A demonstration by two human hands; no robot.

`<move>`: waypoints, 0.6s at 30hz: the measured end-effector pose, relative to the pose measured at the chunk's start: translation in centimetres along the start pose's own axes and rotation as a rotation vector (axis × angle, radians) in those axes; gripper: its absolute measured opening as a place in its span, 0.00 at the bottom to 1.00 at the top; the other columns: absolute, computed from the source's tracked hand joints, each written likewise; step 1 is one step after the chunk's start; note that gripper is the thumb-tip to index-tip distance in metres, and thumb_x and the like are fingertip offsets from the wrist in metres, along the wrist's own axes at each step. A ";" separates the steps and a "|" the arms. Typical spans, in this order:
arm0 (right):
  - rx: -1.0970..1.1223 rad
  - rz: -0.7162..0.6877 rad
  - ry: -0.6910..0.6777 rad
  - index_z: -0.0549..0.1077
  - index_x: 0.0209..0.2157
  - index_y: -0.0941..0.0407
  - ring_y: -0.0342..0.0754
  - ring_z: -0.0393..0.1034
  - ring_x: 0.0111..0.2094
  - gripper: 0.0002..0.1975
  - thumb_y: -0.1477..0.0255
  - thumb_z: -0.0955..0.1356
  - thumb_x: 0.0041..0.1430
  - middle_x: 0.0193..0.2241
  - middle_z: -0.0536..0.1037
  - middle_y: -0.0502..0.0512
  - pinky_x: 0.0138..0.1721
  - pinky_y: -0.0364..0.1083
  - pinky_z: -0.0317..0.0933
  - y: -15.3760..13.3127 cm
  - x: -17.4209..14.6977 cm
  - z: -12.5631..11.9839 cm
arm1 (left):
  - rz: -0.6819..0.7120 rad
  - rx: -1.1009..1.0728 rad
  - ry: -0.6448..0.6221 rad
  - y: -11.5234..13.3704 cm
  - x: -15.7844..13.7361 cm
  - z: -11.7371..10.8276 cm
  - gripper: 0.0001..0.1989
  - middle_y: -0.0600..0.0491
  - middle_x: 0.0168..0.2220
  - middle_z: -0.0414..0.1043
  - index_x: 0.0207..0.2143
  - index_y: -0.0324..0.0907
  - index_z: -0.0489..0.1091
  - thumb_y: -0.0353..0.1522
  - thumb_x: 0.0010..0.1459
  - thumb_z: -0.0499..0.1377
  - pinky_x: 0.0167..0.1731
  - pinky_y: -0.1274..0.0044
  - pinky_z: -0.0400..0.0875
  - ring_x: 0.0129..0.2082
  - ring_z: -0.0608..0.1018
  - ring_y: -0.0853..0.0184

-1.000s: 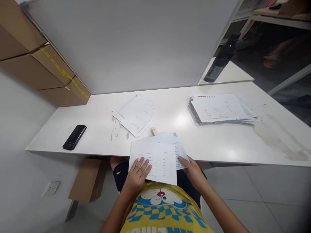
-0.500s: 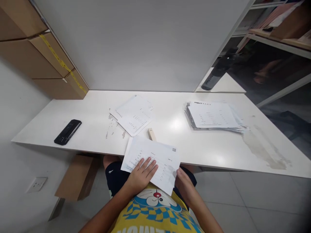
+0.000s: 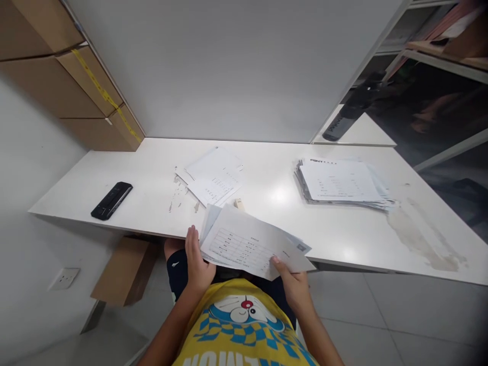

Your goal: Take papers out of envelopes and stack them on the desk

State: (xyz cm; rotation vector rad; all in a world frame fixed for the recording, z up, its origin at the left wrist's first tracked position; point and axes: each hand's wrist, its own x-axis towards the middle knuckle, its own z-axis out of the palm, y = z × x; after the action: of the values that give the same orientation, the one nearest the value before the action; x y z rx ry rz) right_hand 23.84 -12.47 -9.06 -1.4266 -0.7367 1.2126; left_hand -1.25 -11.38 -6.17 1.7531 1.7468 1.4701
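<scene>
At the desk's front edge I hold a small fanned stack of printed paper sheets (image 3: 247,234), tilted over my lap. My right hand (image 3: 295,287) grips its right lower side, thumb on top and fingers underneath. My left hand (image 3: 198,264) is upright at the stack's left edge, fingers stretched out and palm against or close to the paper. Partly covered by the stack's far edge is a small beige block (image 3: 239,204). Just beyond lie a few loose printed sheets (image 3: 211,175), overlapping at angles.
A thicker pile of papers (image 3: 339,180) lies on the right of the white desk (image 3: 267,178). A black phone (image 3: 112,201) rests at the left. Cardboard boxes (image 3: 102,132) stand at the back left, and a dark bottle (image 3: 339,124) at the back right. Another box (image 3: 122,272) sits below.
My left hand has gone from lying flat on the sheets to their left edge. My right thumb now presses on top. The stack is turned, fanned out and lifted slightly.
</scene>
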 end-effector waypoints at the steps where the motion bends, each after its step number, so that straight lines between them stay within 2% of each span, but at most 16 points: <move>1: -0.033 -0.018 -0.003 0.78 0.48 0.58 0.59 0.70 0.54 0.28 0.58 0.75 0.48 0.49 0.79 0.61 0.59 0.57 0.61 -0.2 0.4 -0.4 | -0.156 -0.145 -0.037 -0.2 0.2 -0.1 0.36 0.42 0.67 0.56 0.68 0.48 0.50 0.37 0.61 0.60 0.63 0.60 0.62 0.67 0.61 0.52; 4: -0.106 -0.056 0.021 0.79 0.46 0.58 0.60 0.70 0.55 0.28 0.54 0.75 0.47 0.47 0.80 0.61 0.60 0.57 0.60 -1.3 1.4 -1.2 | -0.509 -0.614 -0.149 -0.2 1.1 -0.5 0.35 0.40 0.58 0.70 0.63 0.43 0.61 0.46 0.56 0.63 0.54 0.64 0.72 0.58 0.73 0.50; 7: -0.141 -0.070 0.036 0.80 0.43 0.59 0.61 0.71 0.54 0.28 0.52 0.74 0.47 0.45 0.80 0.61 0.58 0.57 0.62 -2.3 2.0 -1.7 | -0.711 -0.931 -0.249 0.3 2.1 -0.5 0.33 0.41 0.45 0.77 0.54 0.38 0.70 0.52 0.55 0.60 0.45 0.65 0.75 0.47 0.78 0.51; 9: -0.167 -0.044 0.020 0.80 0.41 0.59 0.62 0.71 0.52 0.28 0.51 0.74 0.46 0.44 0.81 0.62 0.57 0.57 0.63 -2.5 2.2 -2.0 | -0.753 -0.937 -0.314 0.6 2.5 -0.1 0.29 0.43 0.39 0.78 0.48 0.37 0.75 0.51 0.55 0.61 0.42 0.68 0.75 0.42 0.79 0.54; 12: -0.186 -0.012 -0.008 0.80 0.43 0.59 0.62 0.71 0.53 0.29 0.50 0.74 0.46 0.45 0.81 0.62 0.56 0.58 0.64 -2.1 2.6 -2.7 | -0.698 -0.741 -0.357 1.1 2.8 0.6 0.22 0.49 0.30 0.76 0.35 0.38 0.76 0.49 0.55 0.63 0.37 0.73 0.72 0.34 0.77 0.61; 13: -0.190 -0.012 -0.006 0.80 0.43 0.59 0.62 0.70 0.53 0.29 0.50 0.73 0.47 0.46 0.80 0.62 0.57 0.58 0.63 -2.0 2.8 -3.0 | -0.659 -0.663 -0.329 1.3 3.0 0.9 0.22 0.51 0.28 0.74 0.31 0.38 0.74 0.50 0.54 0.63 0.35 0.74 0.71 0.32 0.75 0.63; 15: -0.190 -0.026 0.021 0.80 0.44 0.59 0.62 0.70 0.54 0.29 0.51 0.74 0.47 0.46 0.80 0.61 0.58 0.59 0.61 -1.8 3.2 -3.6 | -0.592 -0.532 -0.188 1.5 3.9 1.1 0.22 0.55 0.24 0.69 0.25 0.40 0.70 0.51 0.53 0.63 0.32 0.76 0.69 0.28 0.71 0.67; 18: -0.154 -0.051 0.114 0.79 0.44 0.59 0.61 0.70 0.54 0.29 0.53 0.75 0.45 0.45 0.80 0.60 0.59 0.59 0.60 -2.1 3.6 -4.3 | -0.576 -0.448 0.169 0.9 6.7 0.8 0.21 0.57 0.23 0.66 0.25 0.41 0.67 0.50 0.54 0.61 0.33 0.76 0.70 0.28 0.70 0.67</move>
State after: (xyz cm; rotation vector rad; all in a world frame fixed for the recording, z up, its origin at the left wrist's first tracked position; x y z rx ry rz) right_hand 29.32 -10.07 -8.46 -1.5801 -0.7960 1.0442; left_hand -1.71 -5.48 -2.82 0.8362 1.6342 1.5977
